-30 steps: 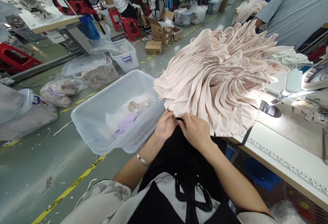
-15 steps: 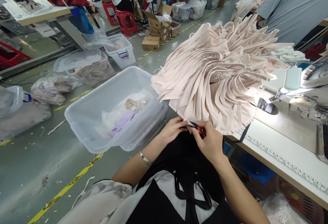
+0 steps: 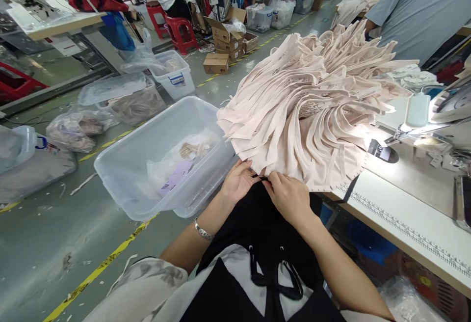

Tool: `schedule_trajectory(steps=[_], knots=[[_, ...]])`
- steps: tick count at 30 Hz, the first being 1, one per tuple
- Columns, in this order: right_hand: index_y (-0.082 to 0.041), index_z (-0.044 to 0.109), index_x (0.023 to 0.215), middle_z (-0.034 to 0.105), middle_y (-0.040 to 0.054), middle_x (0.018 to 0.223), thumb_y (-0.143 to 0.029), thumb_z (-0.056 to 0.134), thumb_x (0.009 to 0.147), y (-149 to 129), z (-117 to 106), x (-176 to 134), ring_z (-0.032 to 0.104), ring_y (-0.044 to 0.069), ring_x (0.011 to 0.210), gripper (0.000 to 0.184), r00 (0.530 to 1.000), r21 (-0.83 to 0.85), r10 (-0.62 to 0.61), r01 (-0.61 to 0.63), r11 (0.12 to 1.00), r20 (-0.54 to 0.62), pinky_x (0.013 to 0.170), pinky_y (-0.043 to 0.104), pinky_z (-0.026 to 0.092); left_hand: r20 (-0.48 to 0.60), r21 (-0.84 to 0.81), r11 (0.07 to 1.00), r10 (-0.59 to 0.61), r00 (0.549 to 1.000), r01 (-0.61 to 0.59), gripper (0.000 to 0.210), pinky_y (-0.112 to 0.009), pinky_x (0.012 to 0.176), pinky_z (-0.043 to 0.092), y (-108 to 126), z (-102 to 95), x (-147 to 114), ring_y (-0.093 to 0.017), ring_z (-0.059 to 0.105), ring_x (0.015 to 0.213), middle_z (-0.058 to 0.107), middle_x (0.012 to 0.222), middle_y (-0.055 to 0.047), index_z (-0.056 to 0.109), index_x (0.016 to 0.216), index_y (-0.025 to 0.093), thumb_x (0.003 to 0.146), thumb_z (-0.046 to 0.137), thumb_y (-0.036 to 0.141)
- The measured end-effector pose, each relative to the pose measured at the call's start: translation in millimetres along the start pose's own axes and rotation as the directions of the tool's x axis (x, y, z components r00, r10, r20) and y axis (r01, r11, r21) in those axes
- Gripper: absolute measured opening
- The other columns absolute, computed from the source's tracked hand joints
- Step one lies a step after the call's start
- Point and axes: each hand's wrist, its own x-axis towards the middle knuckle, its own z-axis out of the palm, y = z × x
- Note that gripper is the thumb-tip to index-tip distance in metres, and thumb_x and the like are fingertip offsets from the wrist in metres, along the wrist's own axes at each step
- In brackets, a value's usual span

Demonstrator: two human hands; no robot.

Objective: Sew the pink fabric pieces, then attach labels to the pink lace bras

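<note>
A large heap of pale pink garments [image 3: 294, 96] lies over the table edge in front of me. My left hand [image 3: 238, 180] is closed in a pinch at the heap's near lower edge; what its fingertips hold is too small to make out. Close beside it, my right hand [image 3: 289, 195] is closed, back of the hand toward me. Small scissors with dark blades and an orange-red handle showed in it a moment ago. Now only a dark sliver shows between the two hands, and the curled fingers hide the rest.
A clear plastic tub [image 3: 125, 165], stacked on another, stands left of the heap with bags and a purple label inside. At right is a lit sewing machine [image 3: 447, 120] on a table with a printed ruler [image 3: 408, 228]. A co-worker in grey [image 3: 423, 13] is at back right.
Both hands have shifted slightly left, and my right hand has turned over so the scissors' handle is hidden. The garment heap stays in place.
</note>
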Motion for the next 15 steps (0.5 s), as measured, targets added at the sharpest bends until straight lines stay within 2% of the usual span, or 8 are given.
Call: schedule_trajectory(steps=[2,4,6,8,10,12,13,15], knots=[[-0.018,0.058,0.082,0.062,0.0011,0.062,-0.028,0.045,0.101,1.9,-0.2,-8.8,0.055,0.014,0.052,0.026,0.999,0.065,-0.023,0.02,0.998,0.045,0.052,0.03,0.023,0.028,-0.004,0.999,-0.041,0.999,0.042,0.017,-0.042,0.085,0.056,-2.4,-1.4,1.2,-0.022,0.068,0.093,0.072,0.104,-0.006,0.065,0.093,0.018,0.078,0.072,0.017],[-0.018,0.058,0.083,0.065,0.0016,0.067,-0.03,0.048,0.1,4.1,-1.1,-22.8,0.058,0.013,0.056,0.023,0.997,0.183,-0.009,-0.005,0.983,0.074,0.053,0.027,0.028,0.049,0.002,0.996,-0.084,0.995,0.084,0.022,-0.043,0.087,0.055,-8.7,-2.6,2.8,-0.024,0.067,0.1,0.071,0.111,-0.007,0.066,0.098,0.018,0.079,0.075,0.021],[-0.018,0.058,0.086,0.066,0.0015,0.069,-0.036,0.051,0.098,5.7,-1.8,-39.3,0.061,0.014,0.059,0.023,0.992,0.331,0.076,-0.106,0.938,0.101,0.056,0.025,0.034,0.056,0.042,0.991,-0.128,0.99,0.126,0.028,-0.04,0.085,0.055,-19.1,-2.6,4.6,-0.023,0.067,0.096,0.072,0.106,-0.008,0.067,0.098,0.017,0.075,0.081,0.024],[-0.019,0.058,0.092,0.064,0.0008,0.069,-0.041,0.054,0.096,6.6,-0.6,-55.4,0.06,0.014,0.06,0.023,0.962,0.483,0.237,-0.274,0.832,0.137,0.058,0.024,0.04,0.05,0.109,0.981,-0.165,0.985,0.158,0.032,-0.034,0.08,0.054,-30.6,-1.4,6.4,-0.02,0.067,0.085,0.073,0.092,-0.007,0.068,0.091,0.015,0.067,0.087,0.022],[-0.019,0.058,0.096,0.061,-0.0004,0.068,-0.045,0.054,0.093,7.1,4.1,-68.5,0.057,0.014,0.059,0.027,0.886,0.618,0.426,-0.442,0.651,0.185,0.059,0.025,0.043,0.031,0.159,0.975,-0.161,0.986,0.155,0.031,-0.029,0.074,0.05,-39.1,0.4,8.0,-0.016,0.065,0.075,0.071,0.079,-0.004,0.068,0.082,0.013,0.061,0.091,0.017],[-0.02,0.059,0.091,0.056,-0.0013,0.065,-0.05,0.052,0.093,7.2,12.1,-75.9,0.051,0.013,0.058,0.031,0.787,0.724,0.553,-0.548,0.42,0.275,0.058,0.025,0.041,0.007,0.17,0.979,-0.115,0.993,0.112,0.029,-0.027,0.071,0.047,-41.9,2.0,8.9,-0.014,0.063,0.073,0.069,0.075,-0.003,0.069,0.078,0.012,0.059,0.09,0.015],[-0.02,0.061,0.086,0.053,-0.002,0.062,-0.052,0.051,0.093,6.9,16.8,-76.9,0.047,0.012,0.056,0.035,0.744,0.762,0.575,-0.577,0.296,0.34,0.056,0.025,0.038,0.001,0.164,0.982,-0.09,0.996,0.088,0.027,-0.027,0.072,0.046,-41.2,2.5,8.8,-0.013,0.062,0.074,0.07,0.076,-0.003,0.069,0.078,0.011,0.06,0.09,0.015],[-0.019,0.062,0.076,0.042,-0.0041,0.057,-0.059,0.051,0.091,5.4,26.2,-73.1,0.036,0.01,0.052,0.044,0.687,0.797,0.538,-0.602,0.046,0.488,0.05,0.024,0.03,0.002,0.154,0.986,-0.066,0.998,0.065,0.025,-0.027,0.072,0.045,-37.4,2.9,7.7,-0.013,0.062,0.074,0.07,0.076,-0.003,0.071,0.08,0.011,0.062,0.089,0.014]])
